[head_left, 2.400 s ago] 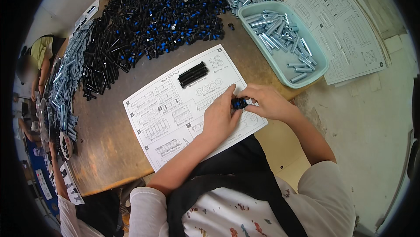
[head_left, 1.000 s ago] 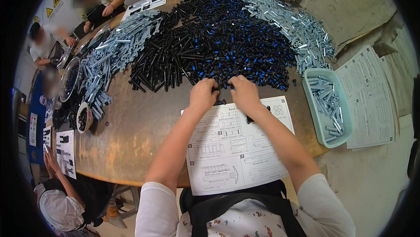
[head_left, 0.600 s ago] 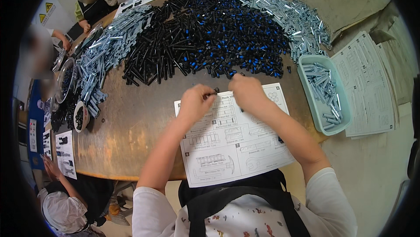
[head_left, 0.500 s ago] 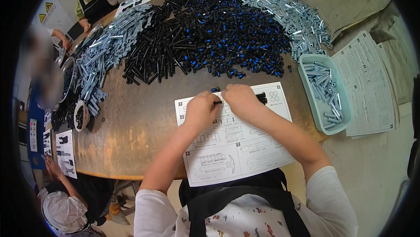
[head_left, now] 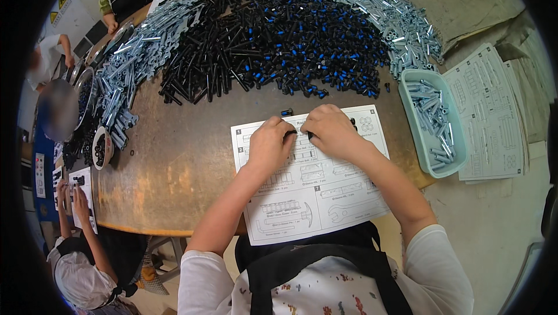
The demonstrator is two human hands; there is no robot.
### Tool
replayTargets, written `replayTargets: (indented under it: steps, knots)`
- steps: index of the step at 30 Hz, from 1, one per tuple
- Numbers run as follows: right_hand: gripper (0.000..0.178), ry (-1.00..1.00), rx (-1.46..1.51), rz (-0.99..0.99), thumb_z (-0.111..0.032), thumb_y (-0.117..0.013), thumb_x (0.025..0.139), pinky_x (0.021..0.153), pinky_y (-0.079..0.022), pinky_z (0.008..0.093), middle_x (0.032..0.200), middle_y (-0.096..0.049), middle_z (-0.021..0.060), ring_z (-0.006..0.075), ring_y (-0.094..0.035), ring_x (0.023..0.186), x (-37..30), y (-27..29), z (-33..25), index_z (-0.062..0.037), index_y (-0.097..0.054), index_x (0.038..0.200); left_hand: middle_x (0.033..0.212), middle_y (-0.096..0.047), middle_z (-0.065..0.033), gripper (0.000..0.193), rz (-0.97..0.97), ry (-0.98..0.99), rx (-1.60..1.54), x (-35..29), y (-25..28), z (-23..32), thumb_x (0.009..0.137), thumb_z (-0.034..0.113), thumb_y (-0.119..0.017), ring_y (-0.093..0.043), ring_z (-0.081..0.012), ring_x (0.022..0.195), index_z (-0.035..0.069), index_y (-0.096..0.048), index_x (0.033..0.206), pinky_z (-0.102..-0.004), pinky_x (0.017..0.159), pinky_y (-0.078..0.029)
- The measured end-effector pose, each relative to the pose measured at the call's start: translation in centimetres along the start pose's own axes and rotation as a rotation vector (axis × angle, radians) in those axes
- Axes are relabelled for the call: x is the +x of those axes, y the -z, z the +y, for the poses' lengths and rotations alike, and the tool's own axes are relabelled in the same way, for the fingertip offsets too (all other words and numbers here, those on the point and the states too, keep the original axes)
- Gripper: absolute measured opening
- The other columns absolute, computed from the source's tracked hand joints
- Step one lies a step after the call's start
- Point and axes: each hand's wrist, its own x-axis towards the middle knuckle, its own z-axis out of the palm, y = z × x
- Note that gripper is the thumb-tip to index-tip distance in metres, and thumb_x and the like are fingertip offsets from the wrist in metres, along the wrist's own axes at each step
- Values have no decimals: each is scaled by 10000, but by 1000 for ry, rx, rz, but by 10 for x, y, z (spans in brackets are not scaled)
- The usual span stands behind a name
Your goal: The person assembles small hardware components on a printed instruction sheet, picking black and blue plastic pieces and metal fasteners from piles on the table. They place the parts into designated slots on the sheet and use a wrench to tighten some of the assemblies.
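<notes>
A printed parts sheet with line drawings lies at the table's near edge. Over its upper part, my left hand is closed, with a short black bolt at its fingertips. Close beside it, my right hand pinches another small black bolt, mostly covered by the fingers. The ends of more black bolts peek out past my right knuckles. One black bolt with a blue band lies on the table just beyond the sheet's far edge.
A large heap of black bolts, many blue-banded, spreads ahead, flanked by silver wrenches and silver sleeves. On the right are a pale green bin of sleeves and stacked sheets. A small bowl stands left. Co-workers sit around the table.
My right hand has come back slightly, and a black bolt now shows at its fingertips. My left hand stays nearly in place. The co-worker at lower left reaches over their sheet.
</notes>
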Motion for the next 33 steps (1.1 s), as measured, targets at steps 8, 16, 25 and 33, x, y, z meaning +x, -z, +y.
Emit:
replayTargets:
  steps: [8, 16, 25, 33]
  knots:
    - [83, -117, 32, 167, -114, -688, 789, 948, -422, 412, 868, -621, 69, 260, -583, 943, 0, -16, -3, -67, -694, 857, 918, -630, -114, 97, -14, 16, -47, 7, 3, 0, 825, 101, -691, -649, -308, 840, 37, -710, 895, -409, 729, -529]
    - [123, -144, 94, 146, -125, -662, 814, 948, -438, 421, 911, -633, 75, 285, -587, 941, 2, -28, 0, -66, -686, 919, 918, -639, -106, 107, 14, -64, -43, 9, -2, -6, 819, 103, -704, -654, -306, 793, 37, -715, 903, -404, 705, -526]
    - [253, -431, -14, 151, -167, -698, 837, 832, -517, 425, 1041, -664, 114, 304, -637, 1004, 21, 5, 52, -66, -695, 1068, 803, -690, -117, 255, 12, 103, 144, 45, 9, -10, 820, 268, -753, -679, -264, 710, 34, -717, 913, -369, 643, -524]
    - [221, -476, -94, 59, -265, -718, 808, 749, -518, 418, 853, -680, 88, 281, -670, 857, 24, 9, 64, -72, -703, 916, 740, -699, -95, 168, -53, 145, 9, 50, 25, -15, 813, 225, -725, -673, -250, 695, 62, -716, 854, -370, 658, -528]
